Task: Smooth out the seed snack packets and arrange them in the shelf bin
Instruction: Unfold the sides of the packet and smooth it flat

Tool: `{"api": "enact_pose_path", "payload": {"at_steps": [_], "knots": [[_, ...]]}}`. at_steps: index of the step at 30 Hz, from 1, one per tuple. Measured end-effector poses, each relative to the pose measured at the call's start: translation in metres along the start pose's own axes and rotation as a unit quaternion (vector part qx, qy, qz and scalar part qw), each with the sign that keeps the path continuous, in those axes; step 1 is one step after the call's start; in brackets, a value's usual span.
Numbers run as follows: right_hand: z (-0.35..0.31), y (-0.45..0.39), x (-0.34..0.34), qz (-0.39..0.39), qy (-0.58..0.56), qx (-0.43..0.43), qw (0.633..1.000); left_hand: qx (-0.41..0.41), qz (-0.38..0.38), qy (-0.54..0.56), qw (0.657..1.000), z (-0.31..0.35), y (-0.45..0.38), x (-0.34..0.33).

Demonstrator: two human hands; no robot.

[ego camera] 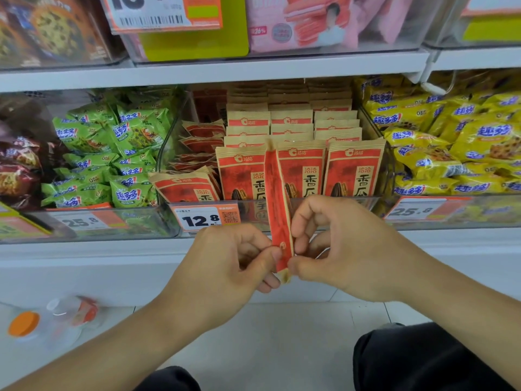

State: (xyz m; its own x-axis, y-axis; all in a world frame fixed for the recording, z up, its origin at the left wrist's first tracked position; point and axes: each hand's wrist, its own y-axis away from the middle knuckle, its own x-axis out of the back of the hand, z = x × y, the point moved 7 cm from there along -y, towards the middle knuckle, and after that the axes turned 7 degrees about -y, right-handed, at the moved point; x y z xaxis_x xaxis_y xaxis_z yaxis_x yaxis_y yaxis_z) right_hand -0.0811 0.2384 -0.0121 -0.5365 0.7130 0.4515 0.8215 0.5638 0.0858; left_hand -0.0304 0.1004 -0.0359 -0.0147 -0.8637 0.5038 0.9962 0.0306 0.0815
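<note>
Packet (277, 204) of seed snack, red with a kraft-paper edge, stands edge-on to the camera in front of the shelf bin (282, 213), pinched at its lower end between both hands. The left hand (225, 266) grasps it with thumb pressed to the red face and fingers curled behind; the right hand (335, 246) grips the opposite side, thumb tip at the bottom seal and fingers curled near the packet's right edge. The packet's top rises above the bin's clear front wall and overlaps the front row of packets (324, 170) standing upright inside. Those rows fill the middle and right of the bin up to its right wall. On the bin's left side, loose packets (197, 153) lie tilted and piled, with one leaning packet (184, 189) at the front left corner. A price tag (204, 218) reading 12.8 sits on the bin's front edge, just left of the hands.

Green snack bags (112, 153) fill the bin to the left, yellow snack bags (451, 148) the bin to the right. Below the shelf edge (84, 249) there is open floor (267, 334), with dark trouser knees at the bottom and a blurred bottle with an orange cap (24, 324) at lower left.
</note>
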Motion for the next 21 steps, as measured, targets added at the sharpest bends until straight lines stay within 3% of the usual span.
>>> {"api": "enact_pose_path", "payload": {"at_steps": [12,21], "knots": [[0.001,-0.001,0.002,-0.035,-0.089,-0.04,0.995,-0.02,0.012,-0.059,0.998,0.002,0.001,0.004],[0.004,0.0,0.001,-0.064,-0.091,-0.072,0.991,-0.045,-0.052,-0.122,0.99,0.0,0.003,-0.006]]}}
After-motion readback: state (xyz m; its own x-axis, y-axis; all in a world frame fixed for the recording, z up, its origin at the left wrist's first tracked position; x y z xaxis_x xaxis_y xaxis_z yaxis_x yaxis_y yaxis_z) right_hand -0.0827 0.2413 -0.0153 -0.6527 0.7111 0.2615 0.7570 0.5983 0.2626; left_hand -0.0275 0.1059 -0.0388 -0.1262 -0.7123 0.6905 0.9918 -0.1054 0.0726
